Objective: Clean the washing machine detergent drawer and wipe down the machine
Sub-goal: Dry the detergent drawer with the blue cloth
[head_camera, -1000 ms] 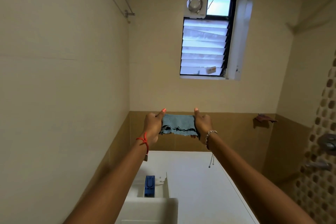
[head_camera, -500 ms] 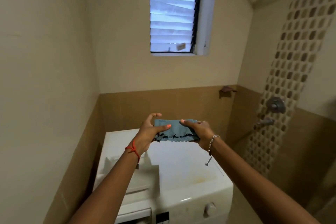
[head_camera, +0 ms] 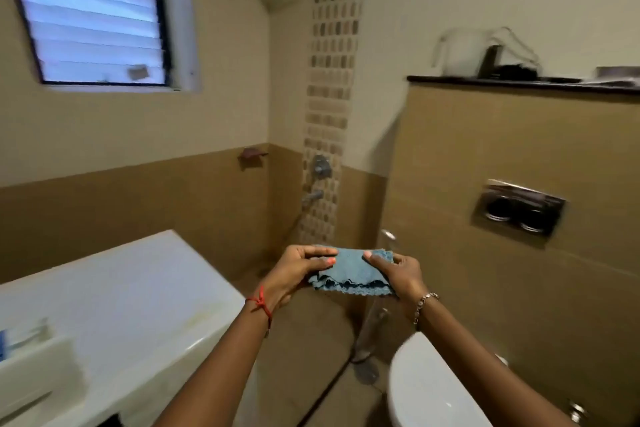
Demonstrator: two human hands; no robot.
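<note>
Tiled bathroom walls stand ahead of you. Your left hand [head_camera: 294, 270] and right hand [head_camera: 398, 274] each grip one end of the folded blue cloth [head_camera: 346, 269], held in the air between the white washing machine [head_camera: 121, 305] at left and the toilet [head_camera: 426, 388] at right.

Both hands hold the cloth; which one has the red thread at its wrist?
The left hand, nearer the washing machine: a red thread circles its wrist. The right hand wears a silver bracelet instead.
</note>
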